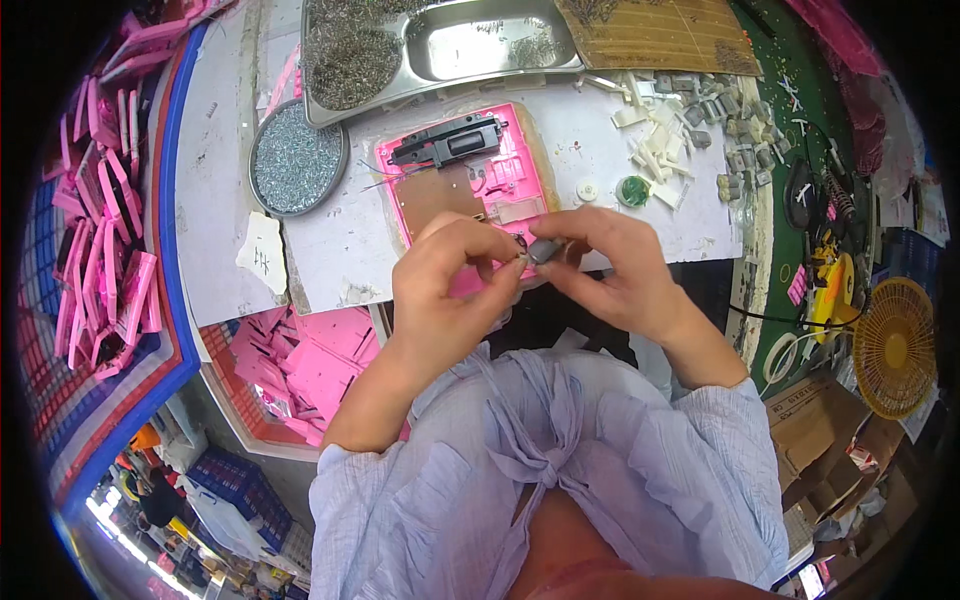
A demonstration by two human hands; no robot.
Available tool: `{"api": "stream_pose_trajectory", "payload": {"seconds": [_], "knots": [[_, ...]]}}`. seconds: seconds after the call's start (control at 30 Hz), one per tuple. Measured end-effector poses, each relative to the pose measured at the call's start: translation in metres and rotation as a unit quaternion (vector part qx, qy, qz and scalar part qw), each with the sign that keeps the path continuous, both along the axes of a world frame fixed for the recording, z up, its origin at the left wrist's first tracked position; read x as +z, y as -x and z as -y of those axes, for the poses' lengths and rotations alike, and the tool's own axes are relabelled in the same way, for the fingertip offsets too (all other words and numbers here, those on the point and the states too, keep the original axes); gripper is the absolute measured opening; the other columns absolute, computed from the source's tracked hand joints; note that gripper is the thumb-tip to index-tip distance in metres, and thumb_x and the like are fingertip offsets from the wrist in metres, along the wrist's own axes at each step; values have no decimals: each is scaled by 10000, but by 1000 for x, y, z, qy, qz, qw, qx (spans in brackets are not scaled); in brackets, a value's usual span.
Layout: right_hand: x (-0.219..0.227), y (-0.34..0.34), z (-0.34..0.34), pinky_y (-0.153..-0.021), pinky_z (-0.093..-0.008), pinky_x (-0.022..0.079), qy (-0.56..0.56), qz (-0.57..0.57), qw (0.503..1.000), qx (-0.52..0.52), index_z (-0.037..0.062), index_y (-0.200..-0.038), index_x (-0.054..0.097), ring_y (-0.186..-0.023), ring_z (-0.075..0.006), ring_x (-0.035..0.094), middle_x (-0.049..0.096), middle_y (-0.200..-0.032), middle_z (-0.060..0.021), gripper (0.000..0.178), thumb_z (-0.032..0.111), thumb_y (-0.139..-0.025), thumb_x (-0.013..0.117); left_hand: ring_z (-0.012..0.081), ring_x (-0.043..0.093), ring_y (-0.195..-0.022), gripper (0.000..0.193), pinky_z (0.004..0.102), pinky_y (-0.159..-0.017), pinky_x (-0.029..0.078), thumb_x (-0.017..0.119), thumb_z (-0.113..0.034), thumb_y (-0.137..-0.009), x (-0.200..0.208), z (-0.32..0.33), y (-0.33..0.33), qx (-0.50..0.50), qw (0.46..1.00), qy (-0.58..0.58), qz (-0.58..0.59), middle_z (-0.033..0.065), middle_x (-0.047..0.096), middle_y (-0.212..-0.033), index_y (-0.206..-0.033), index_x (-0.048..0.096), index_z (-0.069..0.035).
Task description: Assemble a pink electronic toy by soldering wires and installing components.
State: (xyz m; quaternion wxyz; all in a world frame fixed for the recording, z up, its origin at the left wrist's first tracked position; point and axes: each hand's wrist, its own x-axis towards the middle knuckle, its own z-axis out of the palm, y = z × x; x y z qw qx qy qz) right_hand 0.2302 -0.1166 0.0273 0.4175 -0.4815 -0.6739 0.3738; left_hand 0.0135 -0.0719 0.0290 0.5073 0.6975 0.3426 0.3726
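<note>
We have the small grey block [543,251] at the center of the frame, above the near edge of the worktop [335,262]. Our right hand [625,262] pinches it, thumb and forefinger closed on its sides. Our left hand [450,275] is just beside it, thumb and forefinger drawn almost together by a tiny dark piece [520,242]; we cannot tell whether those fingers grip it.

Just beyond our hands lies an open pink casing [517,160], a black module [450,143] across its upper part and a brown board [437,195] below that. Left of the casing, we have a round dish [345,170] filled with small shiny metal pieces. A metal tray [485,45] spans the top of the frame, its left compartment heaped with little brownish parts.

At upper right we see scattered white and grey pieces [690,125], with a green round item [632,190] near them. Pink parts [105,230] pile up at the left edge, more pink panels [310,350] lie at lower left, and a yellow fan [895,335] stands at far right.
</note>
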Motion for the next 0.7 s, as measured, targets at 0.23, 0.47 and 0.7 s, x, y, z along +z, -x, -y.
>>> {"api": "stream_pose_trajectory", "payload": {"seconds": [0.23, 0.47, 0.7], "knots": [[4, -2, -9, -646, -352, 554, -197, 101, 975, 9, 73, -1054, 688, -782, -269, 685, 700, -948, -96, 344, 39, -738, 821, 257, 648, -791, 247, 375, -756, 520, 767, 77, -781, 1, -4, 0, 17, 988, -152, -33, 84, 714, -924, -974, 651, -25], [1, -1, -13, -613, -330, 559, -260, 140, 955, 31, 81, -1059, 701, -783, -238, 687, 702, -941, -77, 283, 96, -786, 771, 302, 647, -914, 227, 398, -817, 507, 733, 44, -820, 0, -5, 6, -30, 994, -98, -40, 121, 691, -1003, -1003, 616, -23], [4, -8, -21, -621, -327, 560, -266, 111, 955, 71, 80, -1066, 701, -785, -235, 690, 701, -934, -76, 301, 96, -774, 775, 313, 630, -929, 197, 411, -840, 494, 713, 17, -838, 2, -1, 6, -42, 987, -117, -97, 134, 673, -1025, -1006, 615, -19]]}}
